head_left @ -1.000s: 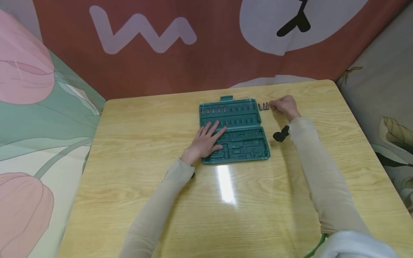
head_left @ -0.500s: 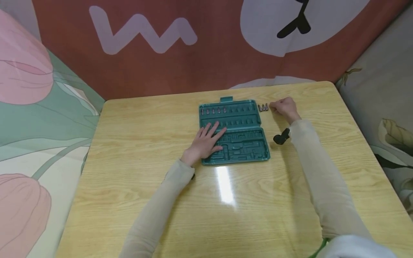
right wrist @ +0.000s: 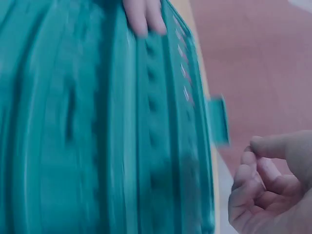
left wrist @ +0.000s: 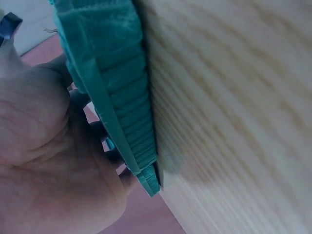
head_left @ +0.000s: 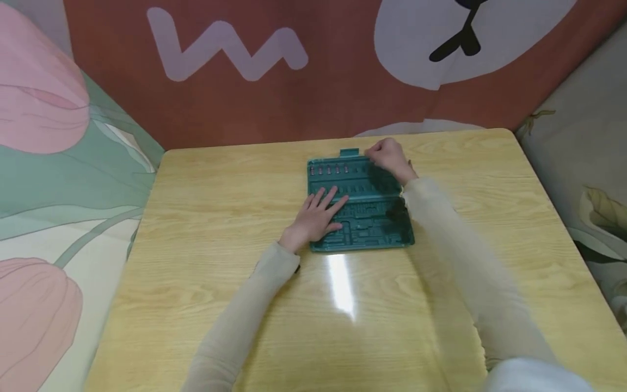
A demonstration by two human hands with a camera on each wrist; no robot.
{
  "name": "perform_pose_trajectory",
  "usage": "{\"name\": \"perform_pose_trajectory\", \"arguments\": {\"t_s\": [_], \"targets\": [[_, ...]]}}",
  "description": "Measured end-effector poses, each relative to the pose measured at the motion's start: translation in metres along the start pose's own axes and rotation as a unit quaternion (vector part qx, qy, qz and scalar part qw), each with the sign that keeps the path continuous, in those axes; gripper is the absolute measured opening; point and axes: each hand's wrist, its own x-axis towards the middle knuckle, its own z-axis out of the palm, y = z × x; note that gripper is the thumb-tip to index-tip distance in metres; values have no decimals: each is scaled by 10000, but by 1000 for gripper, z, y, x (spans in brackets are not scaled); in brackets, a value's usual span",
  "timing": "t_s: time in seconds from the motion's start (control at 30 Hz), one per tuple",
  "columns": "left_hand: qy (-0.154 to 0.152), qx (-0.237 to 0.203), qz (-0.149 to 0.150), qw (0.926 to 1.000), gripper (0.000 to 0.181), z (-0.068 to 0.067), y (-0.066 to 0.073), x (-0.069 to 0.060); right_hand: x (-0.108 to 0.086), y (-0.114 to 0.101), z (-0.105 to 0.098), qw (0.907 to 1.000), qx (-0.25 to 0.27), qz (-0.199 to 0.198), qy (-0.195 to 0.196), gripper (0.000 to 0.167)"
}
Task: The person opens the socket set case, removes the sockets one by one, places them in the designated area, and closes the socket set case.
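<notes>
A green plastic tool case [head_left: 362,237] lies open and flat on the table, its moulded slots facing up. Several small metal bits [head_left: 329,170] stand in a row at the upper left of its far half. My left hand [head_left: 313,220] rests with spread fingers on the left side of the case; its palm shows beside the case's edge in the left wrist view. Over the far right of the case, my right hand [head_left: 389,158] holds thumb and forefinger pinched together. A tiny dark piece of a small metal bit [right wrist: 250,147] shows between those fingertips, mostly hidden.
The wooden table [head_left: 215,207] reaches out on both sides of the case. A latch tab [head_left: 349,153] sticks out from the case's far edge. Behind the table hangs a red-brown patterned cloth [head_left: 333,103]. My right forearm crosses the table's right side.
My right hand has moved left from beside the loose bits on the right to above the case's far edge. The left hand keeps its place on the case.
</notes>
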Motion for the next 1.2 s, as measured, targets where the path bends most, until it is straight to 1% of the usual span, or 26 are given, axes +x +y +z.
{"name": "perform_pose_trajectory", "arguments": {"t_s": [0.07, 0.13, 0.23, 0.3, 0.37, 0.47, 0.57, 0.67, 0.77, 0.87, 0.93, 1.13, 1.2], "targets": [[35, 19, -26, 10000, 69, -1, 0, 0, 3, -9, 15, 9998, -53, -86, -190, 33], [67, 1, -25, 10000, 69, -1, 0, -1, 7, -13, 29, 9994, -174, -84, -280, 32], [52, -71, 13, 10000, 69, 0, 0, -1, 12, -13, 43, 9987, -426, -21, -274, 35], [84, -87, 23, 9999, 69, 1, 0, 0, 15, -11, 48, 9984, -512, 20, -245, 41], [109, -81, -10, 9999, 70, 1, 0, 0, 17, -13, 51, 9987, -455, 24, -227, 48], [107, -12, -82, 9999, 70, 1, -2, -2, 20, -17, 56, 9984, -476, 71, -299, 53], [64, -1, -65, 10000, 70, 2, -2, -1, 21, -19, 59, 9965, -717, 242, -348, 52], [90, -62, 2, 9999, 69, 2, -2, 0, 21, -20, 58, 9953, -790, 418, -366, 51], [108, -82, 23, 9999, 70, 3, -2, 1, 19, -18, 57, 9964, -539, 531, -394, 51], [79, -93, 4, 9999, 70, 7, -3, 3, 18, -16, 58, 9968, -177, 655, -418, 51], [60, -93, 6, 9999, 70, 6, -2, 2, 18, -14, 58, 9963, 92, 745, -419, 48], [72, 4, 13, 10000, 69, 1, 2, -1, 18, -9, 56, 9913, 756, 1002, -384, 52], [86, 53, -2, 9999, 69, 0, 3, -1, 18, -10, 55, 9890, 997, 1065, -255, 42]]}}
